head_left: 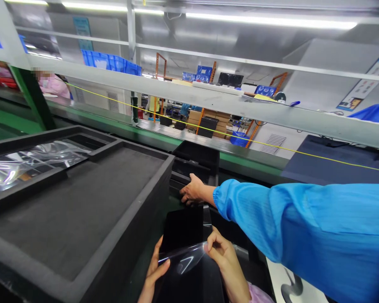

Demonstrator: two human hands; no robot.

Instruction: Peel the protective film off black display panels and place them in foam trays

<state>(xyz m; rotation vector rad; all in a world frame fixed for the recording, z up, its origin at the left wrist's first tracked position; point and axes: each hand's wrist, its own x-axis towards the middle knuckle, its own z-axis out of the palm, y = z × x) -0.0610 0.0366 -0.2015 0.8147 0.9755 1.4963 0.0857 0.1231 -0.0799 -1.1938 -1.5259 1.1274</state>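
Observation:
A flat black panel (185, 229) is in front of me at the bottom centre, tilted away. My left hand (153, 271) grips its left edge, thumb on top. Clear plastic film (186, 261) lies over the panel's near part, partly lifted along its far edge. At the right side, my right hand (225, 259) pinches the film's corner between thumb and finger. Just beyond the panel, a co-worker's hand (194, 190) in a blue sleeve (271, 210) reaches in from the right to a black tray (213, 164); its fingertips are partly hidden.
A large black foam tray (135, 227) stands close on my left, with glossy clear film (34, 162) in its far compartment. Behind runs a green-edged line with a pale metal rail (177, 94). Blue bins (110, 62) rest above. The co-worker's arm crosses the right side.

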